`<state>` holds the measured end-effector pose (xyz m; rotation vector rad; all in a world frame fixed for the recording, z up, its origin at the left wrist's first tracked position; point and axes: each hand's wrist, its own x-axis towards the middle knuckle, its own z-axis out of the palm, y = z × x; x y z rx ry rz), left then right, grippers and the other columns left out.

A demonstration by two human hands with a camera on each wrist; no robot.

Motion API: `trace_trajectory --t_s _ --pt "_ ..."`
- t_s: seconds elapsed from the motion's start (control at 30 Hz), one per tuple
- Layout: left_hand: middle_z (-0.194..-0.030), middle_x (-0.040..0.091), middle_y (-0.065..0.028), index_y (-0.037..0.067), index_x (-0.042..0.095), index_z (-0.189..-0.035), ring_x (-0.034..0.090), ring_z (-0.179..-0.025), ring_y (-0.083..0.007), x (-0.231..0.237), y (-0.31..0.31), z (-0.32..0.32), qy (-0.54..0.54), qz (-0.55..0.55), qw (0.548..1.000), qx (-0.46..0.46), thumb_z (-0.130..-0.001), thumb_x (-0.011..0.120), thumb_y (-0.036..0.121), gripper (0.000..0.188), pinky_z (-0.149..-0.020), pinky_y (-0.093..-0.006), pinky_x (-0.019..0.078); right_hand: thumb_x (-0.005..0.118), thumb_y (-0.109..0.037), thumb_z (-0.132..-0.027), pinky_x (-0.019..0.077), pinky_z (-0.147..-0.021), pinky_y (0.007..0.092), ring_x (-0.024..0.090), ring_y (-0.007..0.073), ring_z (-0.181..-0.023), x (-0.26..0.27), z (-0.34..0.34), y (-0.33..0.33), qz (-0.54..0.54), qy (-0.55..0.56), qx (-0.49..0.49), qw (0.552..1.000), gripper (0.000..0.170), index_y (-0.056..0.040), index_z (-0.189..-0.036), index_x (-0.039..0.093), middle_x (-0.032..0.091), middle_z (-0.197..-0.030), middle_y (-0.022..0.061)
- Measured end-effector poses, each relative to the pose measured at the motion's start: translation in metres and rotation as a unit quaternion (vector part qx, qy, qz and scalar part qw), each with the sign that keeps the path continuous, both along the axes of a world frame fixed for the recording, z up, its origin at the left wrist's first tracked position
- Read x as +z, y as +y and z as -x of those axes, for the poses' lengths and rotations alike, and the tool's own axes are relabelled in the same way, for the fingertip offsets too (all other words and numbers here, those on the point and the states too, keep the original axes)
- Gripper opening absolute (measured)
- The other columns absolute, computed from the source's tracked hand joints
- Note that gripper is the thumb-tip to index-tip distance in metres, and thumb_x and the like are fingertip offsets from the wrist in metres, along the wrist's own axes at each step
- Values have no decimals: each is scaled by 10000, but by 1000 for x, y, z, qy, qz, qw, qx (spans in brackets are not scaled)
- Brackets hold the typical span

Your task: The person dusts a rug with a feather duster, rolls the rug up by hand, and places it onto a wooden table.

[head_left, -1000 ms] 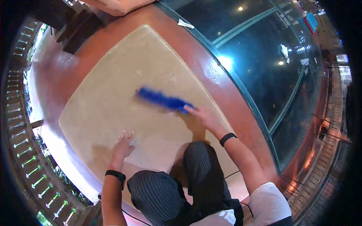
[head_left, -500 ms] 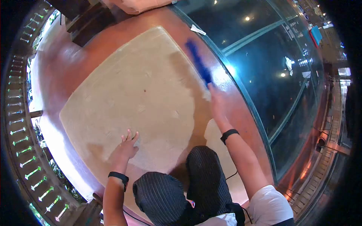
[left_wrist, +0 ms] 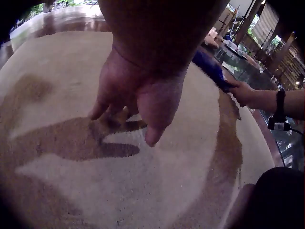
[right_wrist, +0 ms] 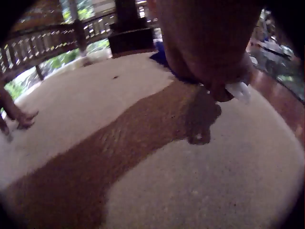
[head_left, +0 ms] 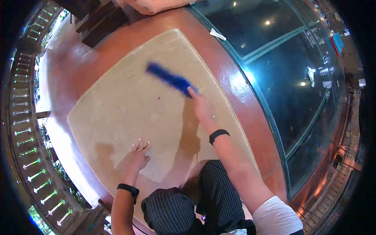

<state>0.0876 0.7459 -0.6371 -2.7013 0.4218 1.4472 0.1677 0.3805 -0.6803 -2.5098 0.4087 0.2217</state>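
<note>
In the head view my right hand (head_left: 201, 105) grips one end of a long blue brush (head_left: 168, 78), which slants over the far part of a cream mattress (head_left: 129, 94). A whitish end piece (right_wrist: 239, 91) pokes out below that hand in the right wrist view, where the brush (right_wrist: 159, 58) is mostly hidden behind it. My left hand (head_left: 139, 156) is at the near left part of the mattress, its fingers spread and holding nothing. From the left wrist, the same left hand (left_wrist: 140, 95) reaches down close over the mattress, above its shadow.
Reddish floor (head_left: 254, 137) surrounds the mattress. A dark glass panel (head_left: 293, 86) runs along the right, with a white scrap (head_left: 217, 34) by its edge. A dark wooden block (head_left: 100, 25) and a pink cushion (head_left: 156, 4) stand at the far side. My knees (head_left: 168, 209) are at the near edge.
The right hand swings the brush out past the mattress's right edge, then back left over the mattress. The left hand stays nearly in place, while the head view shifts slightly.
</note>
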Motion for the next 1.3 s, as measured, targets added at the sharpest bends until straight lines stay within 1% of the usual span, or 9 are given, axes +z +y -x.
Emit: trace_trajectory --t_s 0.1,0.2,0.4,0.6,0.73,0.93,1.03,1.13,1.3 --pt "-1700 90 -136 372 267 -1588 295 -1448 -548 -1 -1 0 -11 3 1000 -7 -884 684 312 821 -1081 -579 442 461 -24 -950 531 -802 505 658 410 -916 5 -8 -35 -39 -40 -141 988 634 -336 -1502 480 654 -993 222" --pt "-1676 176 -160 314 292 -1586 353 -1424 -523 19 -13 -12 -2 -18 999 -36 -886 686 305 803 -1075 -547 457 509 -60 -956 536 -769 520 663 409 -871 -4 -4 -36 -25 -128 -80 988 650 -368 -1523 430 642 -933 206" --pt "-1644 278 -158 260 377 -1554 438 -1391 -444 2 -32 -82 -121 141 981 54 -845 728 258 790 -1077 -497 467 484 -19 -931 515 -794 517 649 406 -890 30 21 -15 -63 6 249 967 618 -288 -1487 500 638 -981 208" --pt "-1667 163 -200 226 310 -1588 217 -1485 -500 -3 -106 -132 -235 191 953 22 -667 892 272 1090 -1168 -557 336 495 -11 -929 511 -772 503 648 401 -876 -17 -9 -79 -32 -151 -67 986 593 -269 -1460 540 633 -926 209" --pt "-1666 107 -253 215 275 -1605 107 -1490 -567 -6 -150 -152 -191 92 977 34 -587 950 278 1224 -1218 -598 227 514 -9 -915 523 -751 501 653 397 -874 -9 -27 -83 -54 -200 -55 977 615 -281 -1466 532 637 -946 201" --pt "-1678 84 -228 263 259 -1610 85 -1483 -588 6 -156 -160 -139 89 983 86 -608 947 257 1216 -1184 -618 291 514 -10 -908 541 -744 486 666 370 -845 2 -43 -11 -121 -75 163 976 638 -316 -1468 524 650 -947 173" --pt "-1685 88 -197 277 261 -1608 93 -1478 -595 5 -157 -160 -145 74 983 80 -608 948 264 1214 -1152 -616 354 520 -29 -920 545 -746 482 671 364 -843 -10 -69 -17 -88 -72 48 992 604 -322 -1446 550 654 -953 169" --pt "-1715 24 -54 362 276 -1591 10 -1524 -514 -1 -152 -159 -132 111 977 124 -625 937 230 1178 -1019 -811 338 554 -16 -901 537 -752 477 673 353 -864 -7 -101 -71 -22 -112 -64 991 619 -315 -1444 557 653 -951 158" --pt "-1714 23 -50 375 270 -1588 -18 -1527 -507 2 -151 -160 -115 98 979 134 -642 927 233 1160 -1018 -820 328 564 1 -883 536 -783 472 668 359 -897 16 -140 -92 -69 -157 -108 979 644 -304 -1450 549 664 -990 164"
